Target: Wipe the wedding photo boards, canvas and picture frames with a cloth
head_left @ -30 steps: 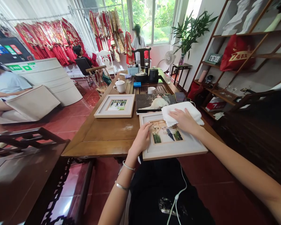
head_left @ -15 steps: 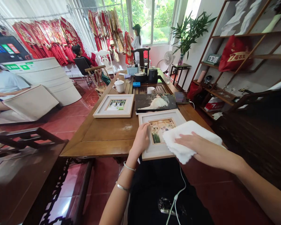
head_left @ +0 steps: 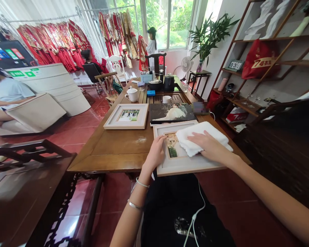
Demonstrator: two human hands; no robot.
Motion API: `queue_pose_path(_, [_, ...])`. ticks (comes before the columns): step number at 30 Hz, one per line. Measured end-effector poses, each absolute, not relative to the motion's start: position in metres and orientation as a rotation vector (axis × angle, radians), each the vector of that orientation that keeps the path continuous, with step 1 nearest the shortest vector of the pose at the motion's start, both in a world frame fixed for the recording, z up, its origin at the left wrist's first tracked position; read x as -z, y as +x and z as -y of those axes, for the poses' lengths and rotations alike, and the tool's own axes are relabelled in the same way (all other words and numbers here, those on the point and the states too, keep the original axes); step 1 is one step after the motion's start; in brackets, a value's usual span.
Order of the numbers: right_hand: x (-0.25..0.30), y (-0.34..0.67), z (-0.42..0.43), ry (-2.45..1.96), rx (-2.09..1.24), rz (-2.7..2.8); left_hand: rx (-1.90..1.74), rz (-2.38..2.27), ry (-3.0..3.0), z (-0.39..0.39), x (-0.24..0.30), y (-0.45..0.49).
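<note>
A white-framed wedding photo (head_left: 181, 163) lies at the near edge of the wooden table (head_left: 118, 145). My left hand (head_left: 156, 154) rests on the frame's left border, fingers curled over it and holding it still. My right hand (head_left: 208, 145) presses flat on a folded white cloth (head_left: 198, 137) that covers the right half of the picture. Beyond it lie a dark unframed photo print (head_left: 171, 112) and a second white-framed photo (head_left: 126, 116).
A teapot (head_left: 132, 93), a kettle (head_left: 168, 82), cups and a blue box stand at the table's far end. A dark carved chair (head_left: 28, 178) is at my left, shelves (head_left: 260, 65) at the right. Other people sit and stand by racks of red garments (head_left: 54, 44).
My right hand has slid the cloth from the frame's lower right corner back up and left over the picture. My left hand has stayed on the frame's left border.
</note>
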State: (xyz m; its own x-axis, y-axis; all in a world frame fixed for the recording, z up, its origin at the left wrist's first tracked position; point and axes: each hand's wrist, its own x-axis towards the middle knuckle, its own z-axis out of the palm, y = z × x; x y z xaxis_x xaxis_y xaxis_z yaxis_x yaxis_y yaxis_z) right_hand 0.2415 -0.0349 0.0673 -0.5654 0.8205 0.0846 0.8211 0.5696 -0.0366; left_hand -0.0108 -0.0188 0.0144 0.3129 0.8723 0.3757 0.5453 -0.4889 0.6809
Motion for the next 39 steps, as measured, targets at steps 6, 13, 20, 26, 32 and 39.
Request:
queue_pose_path(6, [-0.065, 0.226, -0.010, -1.498, 0.096, 2.616, -1.023, -1.223, 2.180, 0.018, -0.013, -0.012])
queue_pose_path(13, [-0.071, 0.221, 0.008, -1.460, -0.233, 2.700, -1.029, -1.271, 2.155, 0.019, -0.014, -0.010])
queue_pose_path(20, [-0.086, 0.234, 0.091, -1.274, -0.589, 2.698, -1.083, -1.244, 2.160, 0.019, -0.012, -0.009])
queue_pose_path(26, [-0.097, 0.245, 0.136, -1.385, -0.435, 2.674, -1.029, -1.214, 2.194, 0.018, -0.011, -0.006])
queue_pose_path(32, [-0.084, 0.231, 0.121, -1.441, -0.127, 2.710, -1.007, -1.223, 2.202, 0.018, -0.012, -0.007])
queue_pose_path(39, [-0.062, 0.236, 0.053, -1.627, 0.235, 2.544, -0.999, -1.179, 2.185, 0.019, -0.016, -0.008])
